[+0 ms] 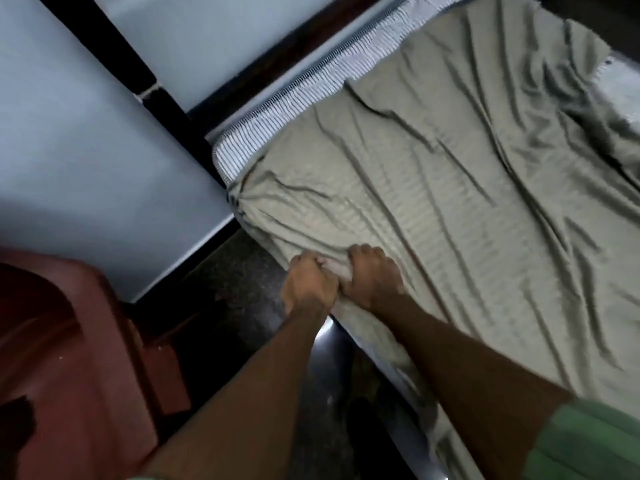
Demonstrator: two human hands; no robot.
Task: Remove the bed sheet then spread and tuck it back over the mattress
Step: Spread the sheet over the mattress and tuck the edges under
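A wrinkled pale green bed sheet (467, 188) lies over a mattress (277, 123) with thin dark stripes, whose far-left strip and corner stay bare. At the mattress's near-left edge my left hand (306, 284) grips a bunch of the sheet with curled fingers. Right beside it, my right hand (372, 273) clutches the same fold, fingers dug into the cloth. The sheet's near edge hangs over the mattress side below my right forearm.
A dark red plastic chair (69, 358) stands at the lower left on the dark floor (221, 282). A pale blue wall (69, 133) and a black bed-frame post (152, 84) run behind the mattress. A metal frame rail (329, 344) shows under the near edge.
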